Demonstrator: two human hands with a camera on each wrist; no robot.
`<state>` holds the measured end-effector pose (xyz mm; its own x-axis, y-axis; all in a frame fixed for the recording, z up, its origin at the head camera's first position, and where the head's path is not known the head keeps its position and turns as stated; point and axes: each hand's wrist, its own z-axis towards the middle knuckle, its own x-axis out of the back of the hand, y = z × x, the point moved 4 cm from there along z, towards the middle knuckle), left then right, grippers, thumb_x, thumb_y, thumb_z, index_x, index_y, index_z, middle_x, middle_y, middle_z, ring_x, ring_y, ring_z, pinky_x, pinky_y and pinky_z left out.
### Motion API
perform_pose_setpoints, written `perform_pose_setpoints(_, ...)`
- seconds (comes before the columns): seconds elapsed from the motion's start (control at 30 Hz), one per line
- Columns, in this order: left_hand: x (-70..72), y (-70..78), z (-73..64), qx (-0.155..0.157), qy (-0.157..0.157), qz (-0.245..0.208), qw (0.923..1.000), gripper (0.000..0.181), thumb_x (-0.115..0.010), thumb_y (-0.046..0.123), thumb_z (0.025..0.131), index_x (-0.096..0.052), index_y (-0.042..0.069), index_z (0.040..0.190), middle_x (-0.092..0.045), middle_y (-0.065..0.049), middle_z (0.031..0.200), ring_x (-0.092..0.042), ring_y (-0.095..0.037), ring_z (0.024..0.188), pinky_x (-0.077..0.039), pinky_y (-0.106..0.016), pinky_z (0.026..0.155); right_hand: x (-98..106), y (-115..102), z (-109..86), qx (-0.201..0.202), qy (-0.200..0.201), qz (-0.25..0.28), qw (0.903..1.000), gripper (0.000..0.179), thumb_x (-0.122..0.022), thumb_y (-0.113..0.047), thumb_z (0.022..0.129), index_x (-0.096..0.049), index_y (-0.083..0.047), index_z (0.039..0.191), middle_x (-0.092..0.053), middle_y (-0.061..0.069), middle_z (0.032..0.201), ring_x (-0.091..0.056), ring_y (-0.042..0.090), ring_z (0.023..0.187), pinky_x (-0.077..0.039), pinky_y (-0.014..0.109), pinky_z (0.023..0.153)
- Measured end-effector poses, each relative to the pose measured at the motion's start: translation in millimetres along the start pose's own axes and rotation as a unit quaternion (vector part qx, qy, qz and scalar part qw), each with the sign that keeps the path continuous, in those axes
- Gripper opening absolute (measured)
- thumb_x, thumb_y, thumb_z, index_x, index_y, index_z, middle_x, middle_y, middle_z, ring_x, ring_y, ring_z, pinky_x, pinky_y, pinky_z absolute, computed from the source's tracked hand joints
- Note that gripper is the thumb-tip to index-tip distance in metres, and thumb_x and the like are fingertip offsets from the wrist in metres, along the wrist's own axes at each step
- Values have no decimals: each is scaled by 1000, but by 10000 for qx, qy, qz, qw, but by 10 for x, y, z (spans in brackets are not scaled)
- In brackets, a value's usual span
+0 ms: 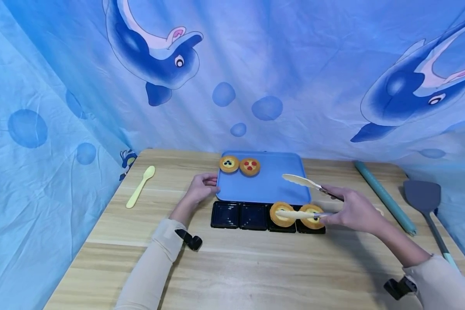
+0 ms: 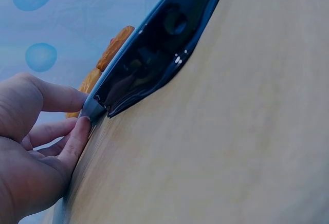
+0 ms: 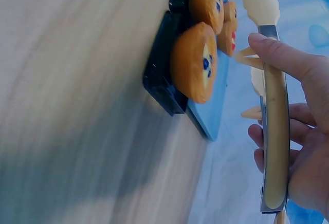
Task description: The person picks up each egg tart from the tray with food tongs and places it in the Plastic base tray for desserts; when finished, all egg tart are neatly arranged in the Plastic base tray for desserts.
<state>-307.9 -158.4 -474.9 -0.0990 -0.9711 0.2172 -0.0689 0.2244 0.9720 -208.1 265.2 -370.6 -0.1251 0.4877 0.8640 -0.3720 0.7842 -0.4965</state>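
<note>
My left hand (image 1: 201,188) pinches the left edge of a blue tray (image 1: 271,185), thumb and fingertips at its rim in the left wrist view. My right hand (image 1: 354,211) holds tongs (image 3: 276,136) with cream tips, their arms spread apart over the tray's front right. One tong tip overlaps a tart (image 1: 283,223) in the head view; beside it is another tart (image 1: 310,209) with dark blue dots. Both sit in black square containers (image 1: 225,215) lined up along the tray's front. A blueberry-topped tart (image 1: 229,164) and a red-topped tart (image 1: 250,166) lie at the tray's back left.
A pale yellow spoon (image 1: 141,187) lies at the table's left. On the right are a teal rolling pin (image 1: 385,198) and a grey spatula (image 1: 422,196). A blue dolphin-print curtain (image 1: 263,64) hangs behind the wooden table (image 1: 248,271).
</note>
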Motion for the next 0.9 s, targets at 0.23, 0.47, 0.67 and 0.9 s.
perform_pose_setpoints(0.23,-3,11,-8,-76,38,-30,10000,50,-72,-10,80,-59,-9,128,-63,-23,117,-61,-32,105,-53,-31,89,24,57,290,-19,49,127,9999,98,-90,-42,70,-45,1,146,-55,28,136,-64,38,88,-52,48,69)
perform_pose_setpoints(0.47,-16,21,-24,-38,13,-20,10000,49,-72,-9,81,-59,-9,128,-63,-23,117,-61,-32,106,-53,-33,90,-92,82,685,-46,22,34,10000,105,-88,-54,67,-44,-1,147,-63,18,77,-21,9,42,-34,31,47)
perform_pose_setpoints(0.67,0,17,-25,-69,26,-44,10000,49,-72,-9,80,-59,-9,128,-63,-22,117,-61,-32,106,-52,-32,89,-275,30,1046,194,-164,106,9996,99,-89,-43,71,-44,1,147,-26,-7,46,-18,10,40,-27,27,40)
perform_pose_setpoints(0.9,-4,23,-22,-56,24,-29,10000,50,-72,-8,81,-59,-8,129,-63,-21,117,-61,-30,105,-53,-32,89,-396,7,1431,120,-438,22,9990,97,-90,-37,71,-43,2,147,-30,-5,44,-19,11,38,-27,27,40)
